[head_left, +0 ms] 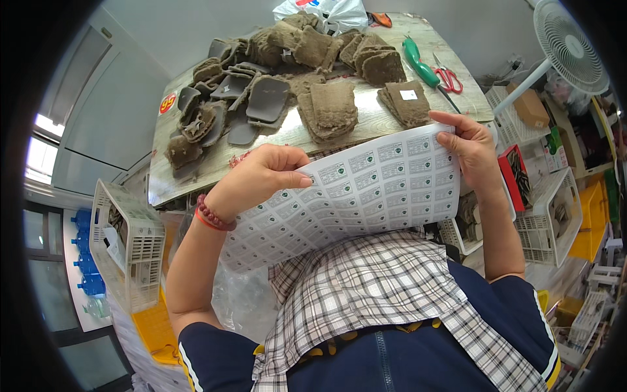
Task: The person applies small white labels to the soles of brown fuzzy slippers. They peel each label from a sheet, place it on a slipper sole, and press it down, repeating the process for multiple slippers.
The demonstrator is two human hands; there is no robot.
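A large white sheet of small printed labels (385, 179), each with a green mark, spreads in front of my body and sags in the middle. My left hand (271, 171) pinches its upper edge toward the left, thumb on the printed face. At the upper right corner, my right hand (473, 149) grips the sheet between thumb and fingers. Just beyond the sheet, a stack of fuzzy brown pads (328, 110) lies on the table. Beside it sits a smaller pad stack (406, 104) with one white label on top.
Grey-faced pads (269, 99) and more brown pads are heaped across the table (460, 49). A green-handled tool (418, 62) and red-handled scissors (450, 80) lie at right. Plastic crates (145, 248) stand on both sides. A white fan (571, 49) is at far right.
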